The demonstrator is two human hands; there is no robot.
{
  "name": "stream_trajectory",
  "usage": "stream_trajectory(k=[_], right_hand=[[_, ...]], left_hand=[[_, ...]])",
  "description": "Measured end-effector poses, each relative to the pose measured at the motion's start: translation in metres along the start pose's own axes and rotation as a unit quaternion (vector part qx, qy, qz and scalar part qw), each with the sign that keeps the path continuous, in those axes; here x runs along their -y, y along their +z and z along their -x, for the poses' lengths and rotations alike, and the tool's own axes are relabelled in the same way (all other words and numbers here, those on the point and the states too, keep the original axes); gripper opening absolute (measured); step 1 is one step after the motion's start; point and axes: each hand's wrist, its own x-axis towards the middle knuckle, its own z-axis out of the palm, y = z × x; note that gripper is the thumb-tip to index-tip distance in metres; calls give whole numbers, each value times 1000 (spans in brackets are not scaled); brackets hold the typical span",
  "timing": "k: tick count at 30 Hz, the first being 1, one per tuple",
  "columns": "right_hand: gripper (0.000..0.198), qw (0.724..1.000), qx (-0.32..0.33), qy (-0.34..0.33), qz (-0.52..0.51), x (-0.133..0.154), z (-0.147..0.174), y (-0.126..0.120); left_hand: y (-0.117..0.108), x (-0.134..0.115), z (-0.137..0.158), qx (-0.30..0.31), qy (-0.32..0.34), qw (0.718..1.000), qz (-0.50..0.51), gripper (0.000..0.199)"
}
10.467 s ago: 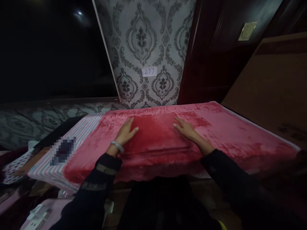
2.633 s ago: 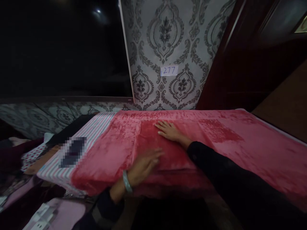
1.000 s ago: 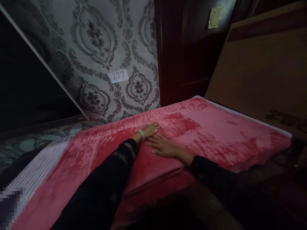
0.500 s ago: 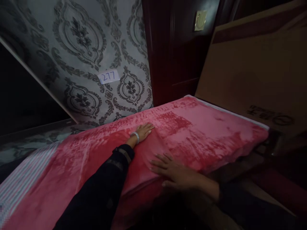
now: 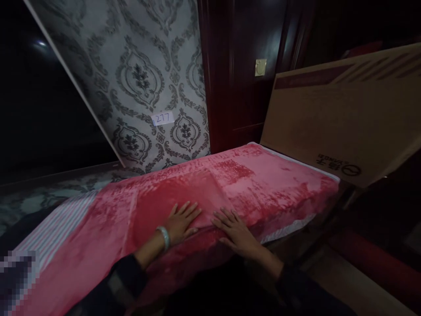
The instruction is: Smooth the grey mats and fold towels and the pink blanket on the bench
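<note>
A folded red piece of cloth [image 5: 164, 193], smooth and darker than its surroundings, lies on a pink and red patterned blanket [image 5: 272, 175]. My left hand [image 5: 182, 223], with a pale bracelet at the wrist, rests palm down on the near part of the red piece, fingers spread. To its right, my right hand [image 5: 234, 231] lies flat by the near right corner of the same piece, fingers stretched forward. Neither hand grips anything. The blanket covers a long raised surface and hangs over its near edge. Its underside is hidden.
Striped cloth [image 5: 62, 224] shows at the left end. A large cardboard box [image 5: 315, 123] leans beyond the right end. Patterned wallpaper [image 5: 141, 79] bearing a paper label [image 5: 163, 118] and a dark red door [image 5: 226, 101] stand behind. A dark panel [image 5: 49, 109] slants at left.
My left hand has drawn back from the far part of the red piece to its near edge. My right hand stays near the corner. The view has shifted.
</note>
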Motion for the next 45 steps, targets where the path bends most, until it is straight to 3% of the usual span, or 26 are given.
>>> stream_trajectory(k=[5,10,13,17,20,25,33,36,39,42,45], right_hand=[[60,998,-48,30,8,-7,12,17],[62,978,-188,85,-37,-29,8,13],[64,976,-183,112,-35,-43,2,11],[68,987,-132,88,-9,-55,-1,16],[69,987,-138,79,24,-57,-2,17],[69,987,-125,62,84,-59,-15,16],[65,982,-161,41,88,-57,-26,17],[55,985,-147,56,68,-46,-28,0],[50,978,-195,55,54,-34,-35,-29],[40,951,-305,16,38,-22,-47,-72],[30,919,-394,-17,11,-7,-61,-128]], left_hand=[[38,22,104,-119,-169,977,-48,58],[64,20,149,-198,-236,949,-65,56],[65,25,156,-231,-248,938,-72,51],[66,38,159,-264,-242,931,-68,52],[67,40,157,-261,-244,933,-40,59],[69,32,149,-253,-307,916,-45,72],[73,37,147,-297,-292,907,-54,61],[61,39,150,-301,-277,911,-46,54],[27,38,154,-336,-249,908,-40,50],[-27,36,160,-407,-215,887,-35,42],[-91,33,167,-485,-222,845,-36,35]])
